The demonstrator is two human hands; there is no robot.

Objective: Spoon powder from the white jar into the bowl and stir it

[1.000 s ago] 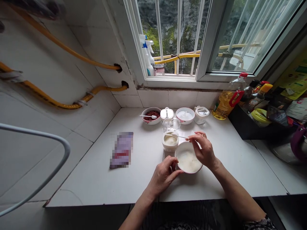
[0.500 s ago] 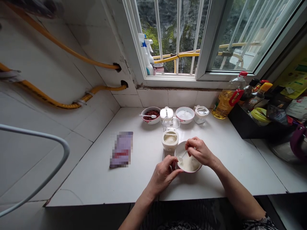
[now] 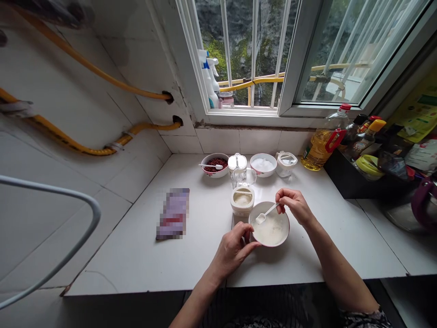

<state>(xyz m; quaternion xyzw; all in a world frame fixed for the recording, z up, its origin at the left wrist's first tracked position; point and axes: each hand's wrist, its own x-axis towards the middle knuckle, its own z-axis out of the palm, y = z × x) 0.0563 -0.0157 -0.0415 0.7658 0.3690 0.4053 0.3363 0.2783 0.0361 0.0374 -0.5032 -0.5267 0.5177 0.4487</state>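
A white bowl (image 3: 272,232) of pale powder stands near the counter's front edge. My left hand (image 3: 235,246) grips its left rim between thumb and fingers. My right hand (image 3: 292,203) pinches the handle of a small white spoon (image 3: 267,213), whose tip is over the left part of the bowl. Just behind and left of the bowl is a lidded jar (image 3: 242,200), its clear lid up and pale powder inside. Further back are a bowl of dark red bits (image 3: 215,165) with a white spoon across it, a closed white jar (image 3: 236,161), and a bowl of white grains (image 3: 263,164).
A clear-lidded jar (image 3: 286,163) stands at the back beside an oil bottle (image 3: 317,143). A black box (image 3: 351,182) of bottles is on the right. A blurred purple packet (image 3: 173,214) lies on the left of the white counter (image 3: 129,250).
My right hand has moved right and a little up, raising the spoon handle and uncovering more of the bowl. My left hand stays at the rim.
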